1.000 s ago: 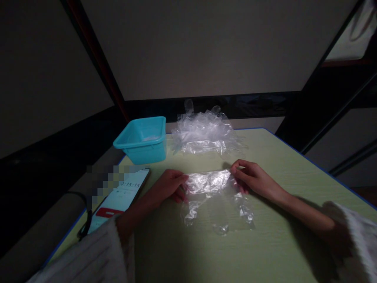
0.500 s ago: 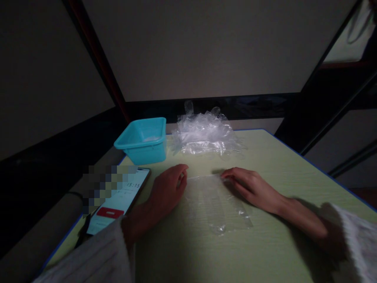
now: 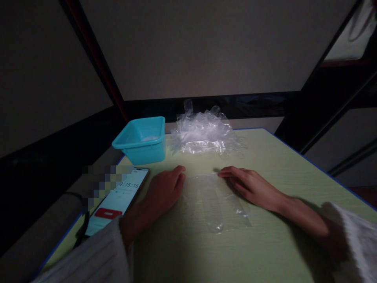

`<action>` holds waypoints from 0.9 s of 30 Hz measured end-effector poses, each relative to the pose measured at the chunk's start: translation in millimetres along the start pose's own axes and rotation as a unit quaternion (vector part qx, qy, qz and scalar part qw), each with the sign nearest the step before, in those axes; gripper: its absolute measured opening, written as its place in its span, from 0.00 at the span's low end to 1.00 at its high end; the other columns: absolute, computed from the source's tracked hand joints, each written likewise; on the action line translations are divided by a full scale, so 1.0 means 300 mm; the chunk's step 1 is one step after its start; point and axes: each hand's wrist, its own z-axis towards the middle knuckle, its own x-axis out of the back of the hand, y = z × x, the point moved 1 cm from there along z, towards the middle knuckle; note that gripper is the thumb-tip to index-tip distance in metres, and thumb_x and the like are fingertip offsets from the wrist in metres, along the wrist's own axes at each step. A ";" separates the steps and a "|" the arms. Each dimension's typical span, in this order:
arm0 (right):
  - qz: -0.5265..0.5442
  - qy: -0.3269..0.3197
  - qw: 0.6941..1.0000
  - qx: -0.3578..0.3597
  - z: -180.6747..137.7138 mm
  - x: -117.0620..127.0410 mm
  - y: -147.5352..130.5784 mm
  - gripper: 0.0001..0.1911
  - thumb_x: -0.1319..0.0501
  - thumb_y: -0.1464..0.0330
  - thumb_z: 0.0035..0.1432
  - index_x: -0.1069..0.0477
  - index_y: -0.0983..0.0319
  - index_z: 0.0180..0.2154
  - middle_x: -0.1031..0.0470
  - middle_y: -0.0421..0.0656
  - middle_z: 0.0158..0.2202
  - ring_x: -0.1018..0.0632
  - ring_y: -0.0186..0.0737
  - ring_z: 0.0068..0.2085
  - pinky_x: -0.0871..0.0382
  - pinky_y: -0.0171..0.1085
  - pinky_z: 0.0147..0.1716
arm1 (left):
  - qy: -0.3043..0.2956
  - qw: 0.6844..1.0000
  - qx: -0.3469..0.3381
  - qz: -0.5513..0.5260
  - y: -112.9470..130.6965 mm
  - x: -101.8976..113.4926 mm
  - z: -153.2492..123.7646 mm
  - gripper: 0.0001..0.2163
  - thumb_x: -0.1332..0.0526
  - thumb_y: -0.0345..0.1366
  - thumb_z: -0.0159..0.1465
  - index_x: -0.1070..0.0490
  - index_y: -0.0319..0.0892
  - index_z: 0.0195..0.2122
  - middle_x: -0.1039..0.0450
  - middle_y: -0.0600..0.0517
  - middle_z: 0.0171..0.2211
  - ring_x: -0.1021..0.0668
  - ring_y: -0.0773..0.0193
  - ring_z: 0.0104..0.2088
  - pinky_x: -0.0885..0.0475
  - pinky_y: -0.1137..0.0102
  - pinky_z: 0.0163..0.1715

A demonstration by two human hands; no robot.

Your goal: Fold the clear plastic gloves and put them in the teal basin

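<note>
A clear disposable plastic glove (image 3: 212,208) lies flat on the table, its finger end toward me and its upper edge between my hands. My left hand (image 3: 166,188) is closed at the upper left corner, thumb against curled fingers; the exact contact is partly hidden. At the upper right corner, my right hand (image 3: 250,184) pinches the edge between fingertips and thumb. Behind them rises a loose pile of clear plastic gloves (image 3: 206,131), crumpled and overlapping.
A turquoise plastic basket (image 3: 144,151) stands at the back left with something pale inside. A phone (image 3: 120,200) showing a running timer lies by my left forearm, a dark cable beside it. The pale table (image 3: 250,255) has a blue edge and meets a wall panel behind.
Both hands have shifted very slightly left, and the glove's upper edge with them. The glove lies a little flatter. The phone's timer has gone up by one second.
</note>
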 end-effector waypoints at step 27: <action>-0.050 0.017 0.998 -0.016 0.001 0.003 0.015 0.17 0.54 0.71 0.61 0.34 0.66 0.47 0.25 0.52 0.42 0.24 0.46 0.41 0.30 0.47 0.40 | -0.015 1.000 -0.017 -0.002 -0.014 0.005 0.007 0.16 0.53 0.34 0.66 0.37 0.37 0.53 0.25 0.42 0.44 0.23 0.53 0.42 0.31 0.62 0.40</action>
